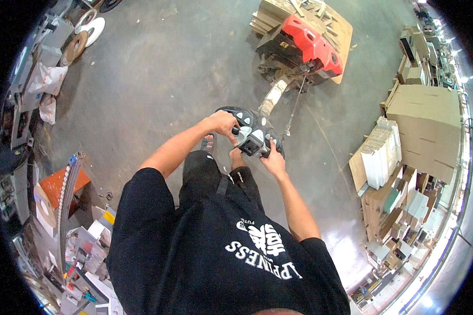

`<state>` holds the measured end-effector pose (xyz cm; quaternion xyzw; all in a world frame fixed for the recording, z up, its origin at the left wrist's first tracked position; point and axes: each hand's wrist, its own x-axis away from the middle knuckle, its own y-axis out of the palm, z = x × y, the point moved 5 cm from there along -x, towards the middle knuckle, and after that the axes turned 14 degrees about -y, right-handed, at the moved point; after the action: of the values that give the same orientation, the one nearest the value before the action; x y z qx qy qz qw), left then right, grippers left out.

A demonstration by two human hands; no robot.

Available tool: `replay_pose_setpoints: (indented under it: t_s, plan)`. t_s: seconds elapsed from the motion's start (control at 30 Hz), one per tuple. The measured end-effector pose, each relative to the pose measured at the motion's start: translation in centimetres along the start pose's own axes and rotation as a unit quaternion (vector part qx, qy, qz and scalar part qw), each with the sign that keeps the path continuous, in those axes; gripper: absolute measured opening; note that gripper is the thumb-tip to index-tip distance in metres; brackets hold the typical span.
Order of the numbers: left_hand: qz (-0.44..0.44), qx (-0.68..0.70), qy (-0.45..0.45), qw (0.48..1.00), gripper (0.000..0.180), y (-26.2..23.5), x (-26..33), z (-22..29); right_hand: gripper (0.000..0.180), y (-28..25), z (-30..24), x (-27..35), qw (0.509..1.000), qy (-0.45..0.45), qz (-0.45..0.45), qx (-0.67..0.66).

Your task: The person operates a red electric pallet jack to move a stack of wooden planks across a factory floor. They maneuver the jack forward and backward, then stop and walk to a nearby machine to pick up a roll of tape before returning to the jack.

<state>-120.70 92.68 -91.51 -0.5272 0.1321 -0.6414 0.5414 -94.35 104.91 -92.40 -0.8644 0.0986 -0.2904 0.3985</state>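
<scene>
Evidently, the left hand point(224, 124) and right hand point(274, 161) clamp opposite sides of the control handle point(253, 140), probably for balanced leverage.

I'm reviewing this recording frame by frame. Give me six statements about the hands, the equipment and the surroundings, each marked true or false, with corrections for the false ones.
1. The left hand and right hand are both on the control handle. True.
2. The moulded cover ahead of the control handle is blue. False: the moulded cover is red.
3. A pale shaft runs between the control handle and the machine. True.
4. The wooden boards lie between the person's feet and the control handle. False: the wooden boards lie beyond the moulded cover.
5. A stack of white panels stands on the picture's right side. True.
6. The person's T-shirt is plain white. False: the T-shirt is black with white print.
</scene>
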Motion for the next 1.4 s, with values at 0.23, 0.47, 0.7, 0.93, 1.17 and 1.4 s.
replay_pose_setpoints:
  t_s: [0.23,0.47,0.7,0.93,1.17,1.4]
  plan:
    - [-0.015,-0.001,-0.004,1.0,0.092,2.0,2.8,-2.5,0.113,4.2,-1.2,0.1,0.998,-0.041,-0.049,0.003]
    - [-0.011,-0.003,-0.005,1.0,0.088,2.4,4.3,-3.5,0.113,4.5,-3.6,1.1,0.994,-0.043,-0.086,-0.044]
    - [0.004,0.025,-0.006,1.0,0.085,2.9,4.0,-3.3,0.111,3.7,-3.2,1.0,0.996,-0.06,-0.06,0.008]
    - [0.007,0.036,-0.027,0.999,0.083,5.5,1.7,-4.9,0.114,5.9,-0.8,-1.9,0.995,-0.069,-0.061,0.042]
    - [-0.014,0.024,-0.039,0.999,0.087,3.6,3.0,-2.5,0.114,4.3,-0.7,-0.5,0.995,-0.082,-0.058,0.026]
    - [-0.049,0.008,-0.058,0.997,0.09,-0.6,8.2,-2.7,0.114,2.8,-6.2,1.8,0.994,-0.087,-0.072,-0.007]
